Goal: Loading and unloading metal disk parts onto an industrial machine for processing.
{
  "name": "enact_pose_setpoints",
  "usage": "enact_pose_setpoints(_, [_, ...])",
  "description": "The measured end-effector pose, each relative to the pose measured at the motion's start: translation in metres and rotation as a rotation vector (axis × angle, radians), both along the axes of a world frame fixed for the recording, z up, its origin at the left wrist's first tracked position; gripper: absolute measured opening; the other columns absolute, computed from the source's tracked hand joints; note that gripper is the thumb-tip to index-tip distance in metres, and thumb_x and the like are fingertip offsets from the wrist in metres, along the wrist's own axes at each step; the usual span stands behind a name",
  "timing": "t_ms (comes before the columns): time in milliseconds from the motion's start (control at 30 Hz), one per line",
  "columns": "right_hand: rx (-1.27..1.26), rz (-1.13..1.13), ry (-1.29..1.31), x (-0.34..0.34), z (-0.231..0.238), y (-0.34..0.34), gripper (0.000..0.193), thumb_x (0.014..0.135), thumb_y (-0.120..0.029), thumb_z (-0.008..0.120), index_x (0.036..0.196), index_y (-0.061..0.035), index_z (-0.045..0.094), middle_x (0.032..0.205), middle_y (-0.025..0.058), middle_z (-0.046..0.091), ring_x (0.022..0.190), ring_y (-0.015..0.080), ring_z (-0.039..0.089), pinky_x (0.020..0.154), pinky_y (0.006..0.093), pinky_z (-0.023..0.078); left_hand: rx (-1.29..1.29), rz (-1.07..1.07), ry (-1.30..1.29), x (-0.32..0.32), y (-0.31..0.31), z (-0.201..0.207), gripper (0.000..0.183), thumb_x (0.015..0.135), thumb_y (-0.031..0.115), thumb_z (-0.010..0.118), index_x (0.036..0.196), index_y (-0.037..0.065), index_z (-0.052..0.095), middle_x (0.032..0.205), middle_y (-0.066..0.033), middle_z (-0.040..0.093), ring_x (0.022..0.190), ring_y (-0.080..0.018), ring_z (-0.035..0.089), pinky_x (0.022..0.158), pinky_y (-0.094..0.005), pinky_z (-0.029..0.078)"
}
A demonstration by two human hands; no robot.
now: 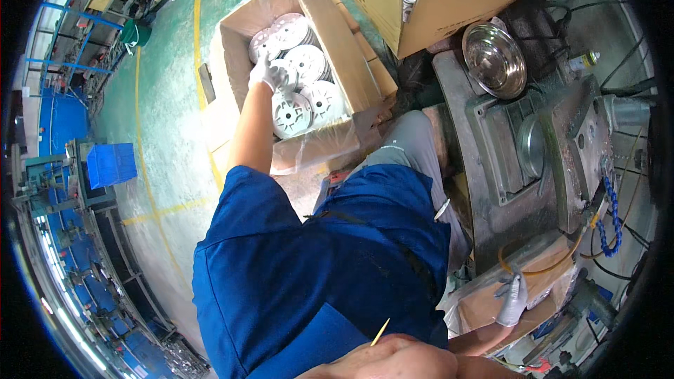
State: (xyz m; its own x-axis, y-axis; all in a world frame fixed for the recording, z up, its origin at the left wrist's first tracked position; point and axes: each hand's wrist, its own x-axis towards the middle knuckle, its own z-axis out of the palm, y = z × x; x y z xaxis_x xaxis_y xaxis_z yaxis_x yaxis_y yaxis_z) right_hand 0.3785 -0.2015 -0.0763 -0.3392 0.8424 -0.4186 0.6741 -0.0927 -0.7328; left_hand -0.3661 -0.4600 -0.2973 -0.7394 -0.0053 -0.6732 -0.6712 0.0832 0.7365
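Observation:
My left hand (262,73), in a pale glove, reaches into an open cardboard box (335,49) lined with clear plastic. Its fingers close on the edge of a silvery metal disc (286,74), partly covered by the hand. Around it lie stacks of similar round discs, some with slotted faces, such as the slotted disc (291,114). Low on the right, my right hand (514,300), also gloved, has its fingers apart and appears to hold nothing. It is over a plastic-lined carton (474,312), below a yellowish hose (544,269).
A machine bed (484,196) with a round metal die (531,147) stands to the right. A shiny steel bowl (494,60) rests at its far end. Another carton (414,21) of metal parts is beyond. A blue bin (112,165) and racks stand at left.

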Motion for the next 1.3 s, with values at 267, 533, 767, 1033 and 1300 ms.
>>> enact_pose_setpoints(267, [0.037,0.046,-0.09,-0.014,-0.004,-0.004,0.052,0.095,-0.043,0.045,0.122,0.0002,0.053,0.084,0.0084,0.063,0.055,0.0106,0.052,0.05,0.023,0.043,0.563,0.279,-0.042,-0.057,0.046,-0.033,0.065,0.091,0.053,0.041,0.14,0.012,0.029,0.132,-0.0063,0.046,0.112,-0.0282,0.049,0.095,-0.0468,0.039])
enact_pose_setpoints(533, [0.054,0.021,-0.188,0.032,-0.031,-0.018,0.051,0.094,-0.042,0.047,0.122,-0.0001,0.053,0.086,0.0078,0.063,0.057,0.0109,0.054,0.05,0.0252,0.045,-0.348,-0.064,0.088,-0.05,0.074,0.028,0.047,0.091,0.043,0.044,0.123,0.009,0.053,0.126,-0.0045,0.056,0.115,-0.0188,0.052,0.094,-0.0304,0.041])
enact_pose_setpoints(767, [0.077,0.047,-0.239,-0.027,0.003,-0.012,0.044,0.094,-0.035,0.049,0.117,0.0018,0.056,0.091,0.0057,0.061,0.076,0.0129,0.056,0.067,0.0265,0.046,-0.777,-0.232,0.322,-0.08,0.057,-0.032,0.032,0.089,0.031,0.05,0.106,0.006,0.062,0.102,-0.0091,0.064,0.088,-0.017,0.058,0.082,-0.0264,0.047])
enact_pose_setpoints(1033, [0.069,0.045,-0.124,-0.001,-0.036,-0.023,0.047,0.093,-0.037,0.049,0.12,0.0015,0.054,0.09,0.0056,0.061,0.074,0.0124,0.056,0.068,0.026,0.047,0.715,0.166,0.139,-0.003,0.017,0.032,0.022,0.087,0.022,0.063,0.107,0.014,0.058,0.084,0.0013,0.061,0.066,-0.0078,0.054,0.049,-0.0194,0.043])
enact_pose_setpoints(1300, [-0.356,0.156,0.258,-0.087,-0.014,-0.005,0.041,0.095,-0.027,0.044,0.118,0.0064,0.052,0.084,0.0135,0.066,0.059,0.0145,0.059,0.057,0.0253,0.048,0.583,-0.599,0.599,0.114,0.044,0.204,0.02,0.09,0.014,0.057,0.102,-0.001,0.058,0.088,-0.0042,0.061,0.069,-0.0105,0.055,0.061,-0.0236,0.044])
